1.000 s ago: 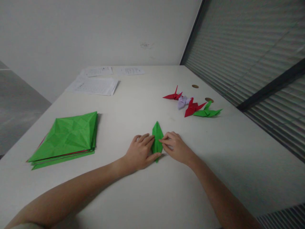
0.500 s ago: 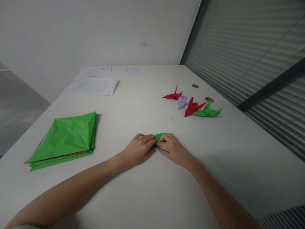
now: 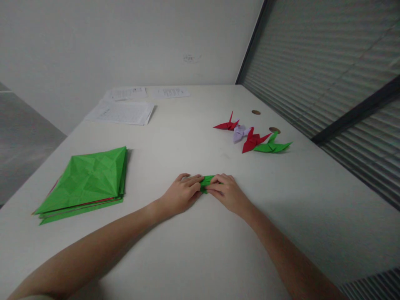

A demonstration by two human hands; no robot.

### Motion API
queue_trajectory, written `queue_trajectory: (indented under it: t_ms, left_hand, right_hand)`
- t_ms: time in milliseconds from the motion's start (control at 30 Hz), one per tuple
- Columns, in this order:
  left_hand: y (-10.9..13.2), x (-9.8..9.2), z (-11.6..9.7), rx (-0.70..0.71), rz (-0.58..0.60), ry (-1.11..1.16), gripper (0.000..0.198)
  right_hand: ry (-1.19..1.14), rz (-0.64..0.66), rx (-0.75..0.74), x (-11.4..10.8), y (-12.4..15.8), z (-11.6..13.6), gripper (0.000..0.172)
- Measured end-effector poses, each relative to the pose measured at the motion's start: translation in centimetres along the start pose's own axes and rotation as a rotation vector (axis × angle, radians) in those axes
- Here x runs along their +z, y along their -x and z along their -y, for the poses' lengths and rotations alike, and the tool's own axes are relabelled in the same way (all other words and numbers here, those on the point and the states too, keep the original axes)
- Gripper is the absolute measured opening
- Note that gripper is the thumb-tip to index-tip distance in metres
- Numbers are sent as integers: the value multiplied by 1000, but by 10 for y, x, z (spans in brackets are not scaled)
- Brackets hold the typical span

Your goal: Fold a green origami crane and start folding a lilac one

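A small folded piece of green origami paper [image 3: 206,181] lies on the white table between my hands, mostly covered by fingers. My left hand [image 3: 182,192] presses its closed fingers on the paper's left end. My right hand [image 3: 227,192] pinches the right end, thumb and fingertips together. Beyond them to the right sit folded paper cranes: a red crane [image 3: 229,125], a pale lilac crane [image 3: 240,133], a second red crane [image 3: 253,141] and a green crane [image 3: 272,146].
A stack of creased green and red paper [image 3: 90,177] lies at the left. Printed sheets [image 3: 125,113] lie at the back left of the table [image 3: 187,137]. Two round holes are near the right edge, beside window blinds [image 3: 318,62].
My right fingers have curled in more over the green paper, and its right tip no longer shows past them. My left hand has barely shifted.
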State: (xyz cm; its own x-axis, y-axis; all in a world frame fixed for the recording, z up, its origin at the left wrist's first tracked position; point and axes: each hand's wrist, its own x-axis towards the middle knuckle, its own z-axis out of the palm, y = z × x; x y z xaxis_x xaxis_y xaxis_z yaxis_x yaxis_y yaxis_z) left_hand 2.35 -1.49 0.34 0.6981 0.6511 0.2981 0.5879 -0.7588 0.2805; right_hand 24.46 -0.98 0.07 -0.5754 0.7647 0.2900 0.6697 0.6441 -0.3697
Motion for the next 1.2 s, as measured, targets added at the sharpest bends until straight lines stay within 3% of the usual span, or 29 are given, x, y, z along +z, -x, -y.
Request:
queue_trajectory:
  t_ms: [167,467,733,967,1200]
  left_hand:
    - [0,3,4,10,-13,0,16]
    - [-1,2,3,-20,-41,32,19]
    - [-1,-1,3,14,11,-5,23]
    - [0,2,1,53,-18,-47,25]
    - [-3,11,-5,-6,-37,-110,22]
  right_hand:
    - [-67,5,9,1,0,-3,19]
    - [-133,-73,26,10,0,-12,12]
    - [-157,-18,5,6,1,-14,7]
    - [-107,-11,21,6,-1,-10,11]
    - [-144,-8,54,6,-3,-9,10]
